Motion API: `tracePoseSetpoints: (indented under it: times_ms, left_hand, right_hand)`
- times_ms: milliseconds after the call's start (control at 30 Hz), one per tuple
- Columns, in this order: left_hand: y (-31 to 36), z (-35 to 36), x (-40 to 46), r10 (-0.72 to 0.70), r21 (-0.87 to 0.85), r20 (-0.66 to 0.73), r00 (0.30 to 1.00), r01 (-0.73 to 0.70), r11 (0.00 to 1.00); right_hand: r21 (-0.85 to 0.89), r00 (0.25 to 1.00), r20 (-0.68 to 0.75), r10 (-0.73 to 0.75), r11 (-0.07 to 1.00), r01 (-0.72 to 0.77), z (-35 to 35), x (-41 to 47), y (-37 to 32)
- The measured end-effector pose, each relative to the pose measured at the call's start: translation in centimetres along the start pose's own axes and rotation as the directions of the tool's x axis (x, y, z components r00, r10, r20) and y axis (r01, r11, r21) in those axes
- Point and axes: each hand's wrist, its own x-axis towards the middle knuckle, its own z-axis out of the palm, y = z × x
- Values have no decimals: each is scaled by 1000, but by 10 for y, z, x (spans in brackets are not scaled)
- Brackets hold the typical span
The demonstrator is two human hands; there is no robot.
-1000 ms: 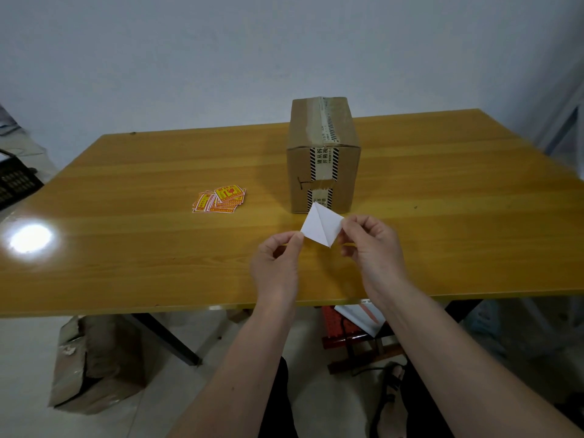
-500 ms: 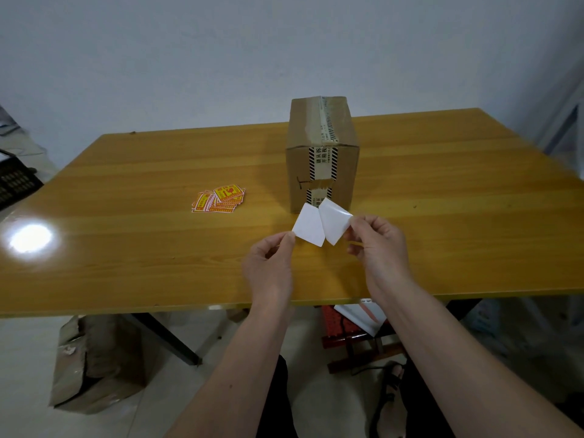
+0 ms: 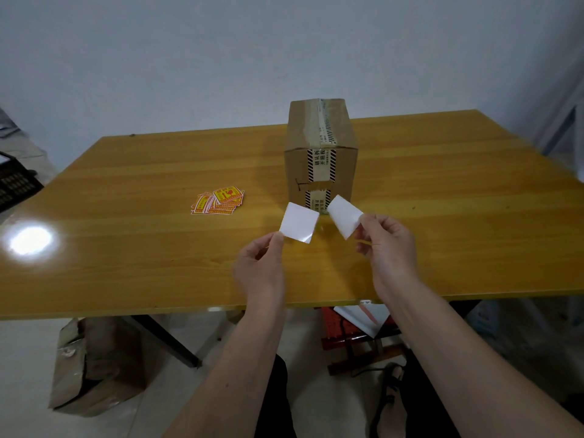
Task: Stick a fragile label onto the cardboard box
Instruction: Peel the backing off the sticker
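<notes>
A taped cardboard box (image 3: 320, 153) stands upright in the middle of the wooden table (image 3: 126, 248). In front of it I hold two separate white pieces. My left hand (image 3: 260, 270) pinches a glossy white square (image 3: 299, 226) by its lower left corner. My right hand (image 3: 387, 248) pinches a second, slightly curled white piece (image 3: 344, 216) by its lower edge. Both pieces show only white sides, so I cannot tell which one is the label and which the backing. They hover just above the table, close to the box's front face, without touching it.
A small pile of orange and yellow fragile labels (image 3: 219, 200) lies on the table, left of the box. A black crate (image 3: 15, 184) sits at the far left. Under the table are a crumpled cardboard box (image 3: 94, 368) and a red stool (image 3: 347, 330) with papers.
One second ago both hands held a single folded white piece. It has peeled into two sheets, and my hands have moved apart, left and right, each with one sheet.
</notes>
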Motion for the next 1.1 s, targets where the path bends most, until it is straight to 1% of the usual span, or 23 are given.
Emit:
tracePoseSetpoints:
  times_ms: [67,100,167,233,300,367,433,467,533,600,633,700,767,833,933,1000,1100]
  left_hand:
    - [2,-1,1,-15,-21,-7,1000,15,1000]
    - [2,-1,1,-22,-24,-6,1000,22,999]
    - [1,-2,2,-39,-22,-4,999,39,999]
    - [1,-1,2,-51,-18,-6,999,51,999]
    - [0,-1,2,-46,-11,-15,999,46,999]
    - [0,-1,2,-37,-9,-18,999,37,999]
    - [1,-2,2,-33,-14,-17,999,33,999]
    - [2,-2,1,-32,-21,-17,999,32,999]
    - [4,-3,0,-39,-35,-14,999,38,999]
    - [6,-4,-2,-54,-57,-7,999,54,997]
    - [6,-4,-2,-60,-67,-3,998,59,996]
    - [7,-6,-2,-77,-84,6,997,77,994]
    - [9,-7,-2,-97,-110,17,995,98,989]
    - [10,-8,-2,-100,-146,21,995,102,984]
    - [9,-7,-1,-109,-189,39,993,114,975]
    - [8,-6,0,-120,-214,83,989,135,967]
    - [6,-5,0,-125,-221,120,985,150,964]
  right_hand:
    - [6,1000,-12,-17,1000,17,-1,0,-1]
    - [-17,999,-14,-39,999,38,-1,0,-1]
    - [-125,992,19,-123,984,125,0,-2,0]
    - [-257,966,110,-233,932,254,3,-4,2]
    - [-403,916,224,-334,824,399,4,-5,7]
    - [-541,846,342,-409,650,533,3,-4,14]
    - [-640,790,443,-424,467,610,3,-5,21]
    - [-675,777,475,-413,395,623,3,-5,23]
    - [-725,777,509,-370,304,619,4,-7,25]
    - [-763,797,524,-301,250,596,5,-6,26]
    - [-770,803,532,-268,241,591,5,-6,26]
    - [-774,813,538,-222,253,581,5,-6,27]
    - [-770,826,516,-226,300,563,5,-5,26]
    - [-754,851,459,-256,395,526,6,-7,23]
    - [-711,881,395,-260,521,472,9,-9,16]
    - [-640,897,367,-246,633,436,10,-10,12]
    - [-484,928,299,-220,804,347,14,-14,3]
